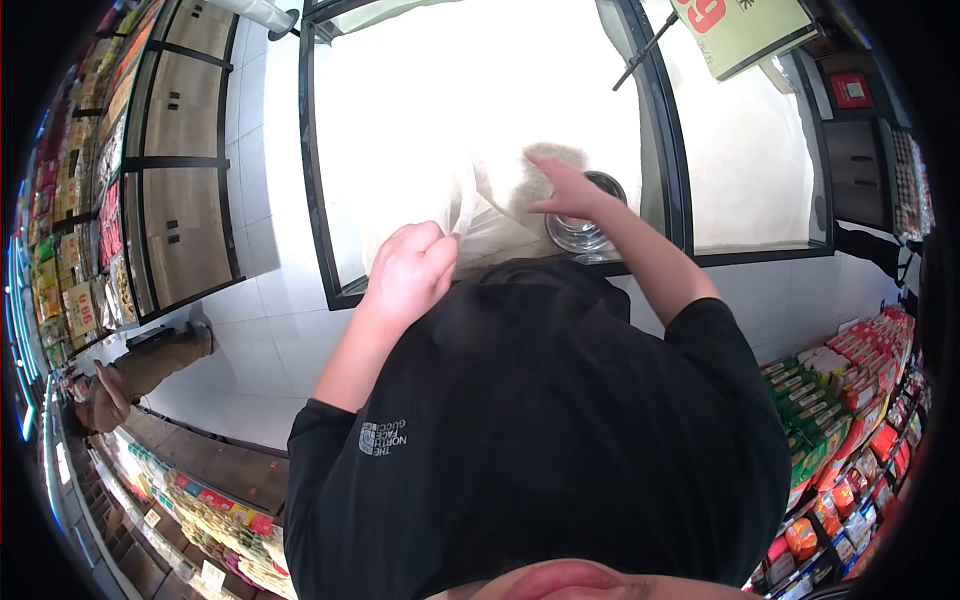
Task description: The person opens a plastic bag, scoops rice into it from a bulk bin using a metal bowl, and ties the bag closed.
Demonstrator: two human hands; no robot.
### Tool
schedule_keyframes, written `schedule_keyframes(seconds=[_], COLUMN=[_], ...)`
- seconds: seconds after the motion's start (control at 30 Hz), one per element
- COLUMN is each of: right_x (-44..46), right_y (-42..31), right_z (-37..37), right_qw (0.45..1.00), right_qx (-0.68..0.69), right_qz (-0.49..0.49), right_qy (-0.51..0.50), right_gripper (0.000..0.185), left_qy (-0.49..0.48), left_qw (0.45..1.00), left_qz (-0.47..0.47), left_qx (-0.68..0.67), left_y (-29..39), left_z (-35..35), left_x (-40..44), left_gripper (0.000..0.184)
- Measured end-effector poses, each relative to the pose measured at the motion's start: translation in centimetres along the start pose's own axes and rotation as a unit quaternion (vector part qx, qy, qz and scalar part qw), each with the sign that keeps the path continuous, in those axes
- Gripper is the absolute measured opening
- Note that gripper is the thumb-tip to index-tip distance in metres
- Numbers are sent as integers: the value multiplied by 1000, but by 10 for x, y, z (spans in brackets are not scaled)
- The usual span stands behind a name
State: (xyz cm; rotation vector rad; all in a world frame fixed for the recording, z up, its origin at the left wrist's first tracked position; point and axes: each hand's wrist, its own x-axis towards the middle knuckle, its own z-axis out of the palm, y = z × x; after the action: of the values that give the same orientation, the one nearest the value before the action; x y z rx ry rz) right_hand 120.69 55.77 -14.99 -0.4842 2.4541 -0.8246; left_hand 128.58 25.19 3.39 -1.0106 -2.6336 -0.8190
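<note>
Head view: left hand (408, 270) grips a translucent bag (490, 228); right hand (568, 190) spread, unclenched.
Bag looks light, soft, perhaps slippery; best held by its edge.

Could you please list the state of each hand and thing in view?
Clear bag: held at its edge; fill unclear in the glare
Left hand: closed, gripping the bag
Right hand: spread open, holding nothing visible
Shiny round vessel: set down, partly hidden
Wooden cabinet fronts: shut
</note>
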Motion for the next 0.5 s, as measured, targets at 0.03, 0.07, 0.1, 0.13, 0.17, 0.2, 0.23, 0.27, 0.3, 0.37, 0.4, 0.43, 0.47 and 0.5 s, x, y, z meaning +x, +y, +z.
schedule_keyframes(seconds=[0.03,0.07,0.1,0.13,0.17,0.2,0.23,0.27,0.3,0.37,0.4,0.43,0.47,0.5], right_x=[8,16,25,35,48,58,67,74,78,77,71,66,60,54], right_y=[-17,-38,-56,-65,-72,-77,-78,-79,-80,-86,-91,-97,-101,-106], right_z=[6,6,5,7,6,4,5,6,3,1,1,-4,-6,-6], right_qw=[992,982,969,962,953,943,945,945,937,908,883,882,879,875], right_qx=[108,165,222,239,255,268,248,227,246,324,383,401,422,443], right_qz=[-52,-55,-60,-100,-141,-182,-209,-235,-247,-254,-249,-224,-198,-172], right_qy=[46,67,89,82,77,73,45,18,-11,-75,-109,-101,-96,-90], right_gripper=[106,106,105,100,95,90,88,86,86,87,88,90,92,94], left_qy=[-6,-12,-14,-14,-14,8,13,17,23,33,35,34,29,25], left_qw=[1000,999,999,998,997,996,996,997,997,997,997,997,997,997], left_qz=[14,29,44,60,78,88,84,80,77,69,64,68,69,71], left_qx=[5,10,1,-6,-12,-11,-3,4,11,10,9,8,7,6], left_y=[5,10,16,22,26,28,28,27,26,26,26,25,26,27], left_z=[-8,-17,-25,-33,-38,-41,-43,-47,-49,-46,-45,-44,-42,-38], left_x=[4,8,12,18,21,21,19,16,14,6,2,0,-2,-4], left_gripper=[19,20,21,22,23,25,26,26,26,25,25,24,22,21])
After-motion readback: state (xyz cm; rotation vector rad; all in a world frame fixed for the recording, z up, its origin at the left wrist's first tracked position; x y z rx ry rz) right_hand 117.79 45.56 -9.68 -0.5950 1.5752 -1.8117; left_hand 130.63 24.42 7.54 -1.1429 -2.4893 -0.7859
